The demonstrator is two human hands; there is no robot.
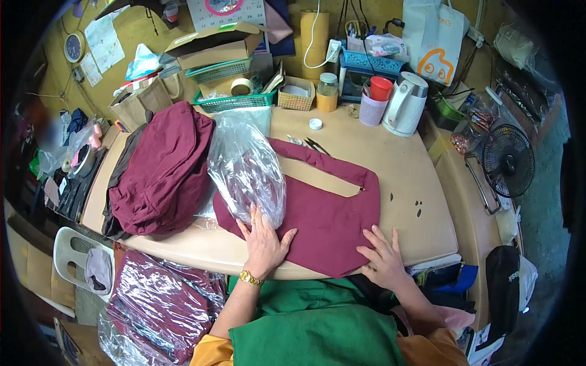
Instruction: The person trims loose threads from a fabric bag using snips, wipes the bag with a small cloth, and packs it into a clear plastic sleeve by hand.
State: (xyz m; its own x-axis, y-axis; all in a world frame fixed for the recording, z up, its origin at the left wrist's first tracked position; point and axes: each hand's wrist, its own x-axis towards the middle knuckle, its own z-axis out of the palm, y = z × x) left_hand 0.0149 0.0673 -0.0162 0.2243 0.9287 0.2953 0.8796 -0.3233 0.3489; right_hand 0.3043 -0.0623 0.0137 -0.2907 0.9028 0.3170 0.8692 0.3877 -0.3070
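Note:
A maroon fabric bag (326, 229) lies flat on the tan tabletop, its long strap (323, 161) looped out behind it. My left hand (264, 241), with a gold watch at the wrist, rests with fingers spread on the bag's left part and the edge of a clear plastic bag (247, 165). That plastic partly covers the maroon cloth. At the bag's lower right edge, my right hand (384, 259) touches the fabric with its fingers apart. A heap of maroon fabric (162, 171) lies to the left, over some dark cloth.
Plastic-wrapped maroon items (159, 299) are piled below the table's left front edge. Small scissors (316, 146) lie behind the strap. Along the back stand a green basket (235, 102), a jar (328, 91), a purple cup (372, 110) and a white kettle (406, 104). A fan (508, 160) is at right.

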